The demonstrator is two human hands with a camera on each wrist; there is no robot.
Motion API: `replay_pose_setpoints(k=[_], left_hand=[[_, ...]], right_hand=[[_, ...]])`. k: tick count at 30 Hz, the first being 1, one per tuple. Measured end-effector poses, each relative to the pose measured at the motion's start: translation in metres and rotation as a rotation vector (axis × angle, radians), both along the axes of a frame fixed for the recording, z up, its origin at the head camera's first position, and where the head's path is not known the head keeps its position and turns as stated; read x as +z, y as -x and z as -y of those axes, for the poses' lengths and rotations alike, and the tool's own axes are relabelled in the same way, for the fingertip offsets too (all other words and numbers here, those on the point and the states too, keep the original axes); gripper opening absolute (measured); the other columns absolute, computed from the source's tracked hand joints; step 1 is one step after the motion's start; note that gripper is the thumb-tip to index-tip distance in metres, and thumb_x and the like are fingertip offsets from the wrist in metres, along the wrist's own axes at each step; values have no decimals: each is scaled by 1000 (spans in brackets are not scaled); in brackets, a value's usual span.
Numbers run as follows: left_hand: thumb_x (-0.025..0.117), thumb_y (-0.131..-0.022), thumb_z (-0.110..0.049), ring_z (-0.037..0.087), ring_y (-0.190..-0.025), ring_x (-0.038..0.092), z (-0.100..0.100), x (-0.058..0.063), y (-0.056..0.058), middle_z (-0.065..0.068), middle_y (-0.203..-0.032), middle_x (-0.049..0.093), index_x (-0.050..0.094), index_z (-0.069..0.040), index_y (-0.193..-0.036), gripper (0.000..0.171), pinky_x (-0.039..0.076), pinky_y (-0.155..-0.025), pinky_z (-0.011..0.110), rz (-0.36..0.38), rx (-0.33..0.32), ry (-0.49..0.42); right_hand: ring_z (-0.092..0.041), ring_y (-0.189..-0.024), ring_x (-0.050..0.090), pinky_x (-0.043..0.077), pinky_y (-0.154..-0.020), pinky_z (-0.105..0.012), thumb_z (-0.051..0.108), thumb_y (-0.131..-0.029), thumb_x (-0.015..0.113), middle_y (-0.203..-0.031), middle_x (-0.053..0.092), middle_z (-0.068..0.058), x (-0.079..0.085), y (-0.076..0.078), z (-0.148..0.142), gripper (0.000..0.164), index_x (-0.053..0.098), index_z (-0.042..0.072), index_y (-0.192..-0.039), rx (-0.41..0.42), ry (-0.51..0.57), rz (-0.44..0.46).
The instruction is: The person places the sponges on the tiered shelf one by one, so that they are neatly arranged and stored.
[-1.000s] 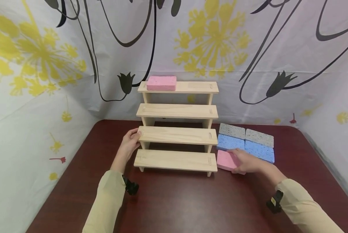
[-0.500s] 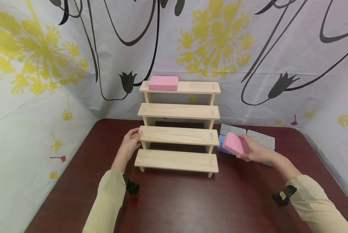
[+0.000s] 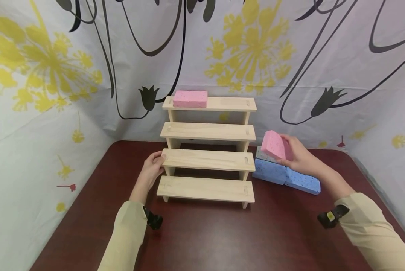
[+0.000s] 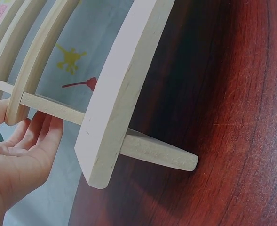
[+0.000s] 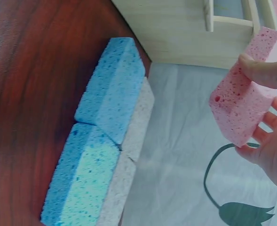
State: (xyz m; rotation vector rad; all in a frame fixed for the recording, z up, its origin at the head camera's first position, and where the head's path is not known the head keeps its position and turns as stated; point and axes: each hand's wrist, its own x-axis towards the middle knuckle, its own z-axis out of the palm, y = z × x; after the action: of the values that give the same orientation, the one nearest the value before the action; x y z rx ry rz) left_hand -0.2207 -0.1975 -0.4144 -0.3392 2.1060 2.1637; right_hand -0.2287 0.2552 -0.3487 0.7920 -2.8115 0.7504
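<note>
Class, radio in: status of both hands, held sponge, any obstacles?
Left hand gripping second-lowest shelf, left end. Right hand gripping pink sponge, airborne. No obstacle visible between sponge and rack.

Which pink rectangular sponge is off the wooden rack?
The tilted pink rectangular sponge gripped in the right hand; the other pink sponge lies flat on the top pale-wood shelf.

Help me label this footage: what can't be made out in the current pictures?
Right grey sponge: head view, hidden by the right hand and wrist.
Left hand: left wrist view, partly cut off by the left edge.
Pink sponge on the top shelf: left wrist view, mostly cut off by the left edge.
Table: head view, near end cut off by the bottom edge.
</note>
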Motion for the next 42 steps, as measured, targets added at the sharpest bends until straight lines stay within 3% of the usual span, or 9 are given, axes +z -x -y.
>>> replay_pose_setpoints(k=[7,12,19,25,32,38,42], left_hand=[[44,-97,-22,32,-129,38,-1,-1,-1,22,-140,36,28,-5,-140,49,30,-110,46,-8,6,-5],[44,-97,-22,32,-129,38,-3,-2,0,22,-139,37,29,-5,-140,48,30,-110,47,-5,14,4],[43,-97,-22,32,-130,37,-4,-2,-1,21,-140,36,28,-5,-140,48,29,-110,47,0,15,3],[44,-97,-22,32,-130,37,-3,-1,-1,21,-140,36,29,-5,-139,48,29,-110,47,1,19,-5],[44,-97,-19,32,-128,39,-2,1,-1,22,-139,37,29,-5,-139,47,31,-109,46,-6,20,-7],[44,-97,-20,32,-128,39,-2,0,-1,22,-139,38,30,-5,-139,47,31,-109,46,-4,24,-6],[44,-97,-20,32,-128,40,-3,-1,0,21,-138,38,31,-5,-138,46,32,-109,46,-2,28,-7]], right_hand=[[-39,-102,36,39,-77,-53,-3,-72,71,-123,34,-32,10,11,7,82,20,-11,-135,27,76,-128],[-42,-105,37,38,-78,-57,-4,-72,71,-126,33,-34,23,21,13,86,17,-8,-139,2,128,-177],[-49,-113,38,33,-90,-64,0,-69,74,-129,37,-35,42,46,29,87,24,-5,-140,-44,115,-317],[-49,-117,36,29,-99,-63,1,-70,73,-130,40,-32,67,67,50,81,30,-3,-138,-41,112,-357],[-46,-127,28,19,-108,-61,8,-77,68,-139,33,-29,93,82,77,79,24,-2,-142,-14,-77,-305],[-46,-129,29,22,-108,-59,11,-80,66,-142,31,-29,110,92,101,74,26,-8,-139,80,-241,-274],[-46,-131,26,21,-109,-58,13,-81,65,-143,27,-31,117,99,111,74,25,-9,-139,85,-295,-204]])
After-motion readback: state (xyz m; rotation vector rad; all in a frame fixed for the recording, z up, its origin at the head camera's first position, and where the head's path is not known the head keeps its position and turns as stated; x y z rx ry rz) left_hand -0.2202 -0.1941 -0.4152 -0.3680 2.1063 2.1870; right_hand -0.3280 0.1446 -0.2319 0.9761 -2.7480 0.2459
